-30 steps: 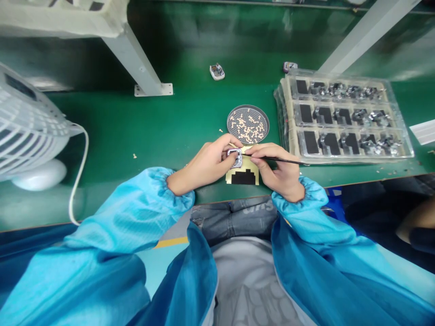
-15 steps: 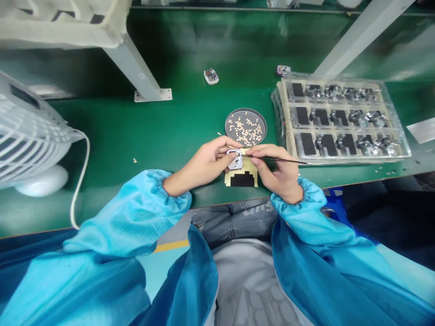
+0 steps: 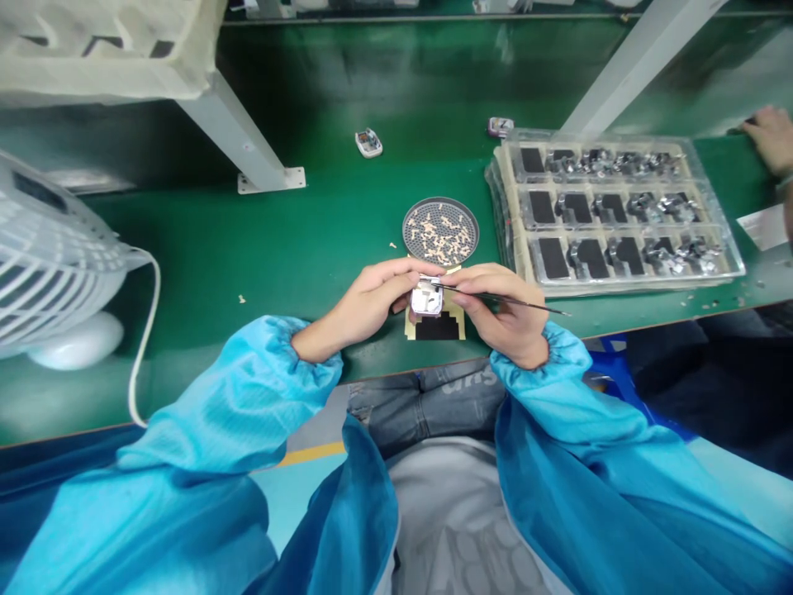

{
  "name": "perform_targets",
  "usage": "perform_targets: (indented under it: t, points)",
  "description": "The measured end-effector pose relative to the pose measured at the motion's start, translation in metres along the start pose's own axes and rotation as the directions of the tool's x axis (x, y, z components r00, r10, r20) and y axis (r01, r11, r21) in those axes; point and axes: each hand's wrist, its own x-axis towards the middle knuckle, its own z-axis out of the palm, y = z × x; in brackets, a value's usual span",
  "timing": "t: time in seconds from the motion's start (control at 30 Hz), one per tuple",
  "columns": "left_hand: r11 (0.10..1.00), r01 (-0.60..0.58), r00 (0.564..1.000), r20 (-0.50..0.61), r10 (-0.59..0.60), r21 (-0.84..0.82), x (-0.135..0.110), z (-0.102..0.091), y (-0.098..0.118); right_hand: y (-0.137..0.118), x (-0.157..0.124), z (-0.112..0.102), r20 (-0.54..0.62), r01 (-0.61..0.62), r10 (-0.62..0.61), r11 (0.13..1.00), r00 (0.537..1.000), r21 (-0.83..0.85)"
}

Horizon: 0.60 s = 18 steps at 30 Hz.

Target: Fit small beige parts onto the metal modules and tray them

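Note:
Between the thumb and fingers of my left hand (image 3: pixel 375 296) is a small white, rounded-square device housing (image 3: pixel 426 299), its open face turned up and shining. My right hand (image 3: pixel 505 302) pinches a thin dark pair of tweezers (image 3: pixel 496 295), whose tip reaches the upper part of the housing. Beneath both hands lies a pale yellow sheet (image 3: pixel 461 326) with a black stepped patch (image 3: pixel 437 328). Just beyond my fingers stands a round grey perforated dish (image 3: pixel 405 235) scattered with many tiny beige pieces (image 3: pixel 443 234).
At right sits a stack of trays (image 3: pixel 619 289) holding black squares and shiny clear parts. Two similar housings, one white (image 3: pixel 368 143) and one purplish (image 3: pixel 500 126), lie farther back. A white fan (image 3: pixel 55 248) stands left. Another person's hand (image 3: pixel 771 139) rests far right.
The housing has tipped, so its inside now catches bright light. The tweezers' rear end has swung slightly lower. Another person's hand has come into view at far right, and the whole view has shifted slightly.

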Motion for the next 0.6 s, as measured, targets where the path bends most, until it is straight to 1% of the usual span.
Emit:
perform_targets:
  t: [0.23, 0.43, 0.53, 0.6]
  points:
    - [0.992, 0.077, 0.996, 0.042, -0.073, -0.101, 0.0013, -0.0007, -0.0041, -0.0005, 0.0001, -0.0006, 0.013, -0.004, 0.004, 0.999, 1.000, -0.048]
    - [0.982, 0.119, 0.993, 0.043, -0.114, -0.144, 0.0011, -0.0003, -0.0011, -0.0010, 0.0020, -0.0009, 0.029, 0.021, -0.021, 1.000, 0.999, -0.017]
    - [0.978, 0.137, 0.990, 0.055, -0.130, -0.160, 0.0006, -0.0007, -0.0002, -0.0012, 0.0025, -0.0014, 0.037, 0.015, -0.015, 1.000, 0.999, -0.006]
    - [0.970, 0.154, 0.987, 0.070, -0.143, -0.191, 0.0002, -0.0011, -0.0001, -0.0015, 0.0026, -0.0018, 0.023, 0.003, -0.003, 1.000, 1.000, 0.025]
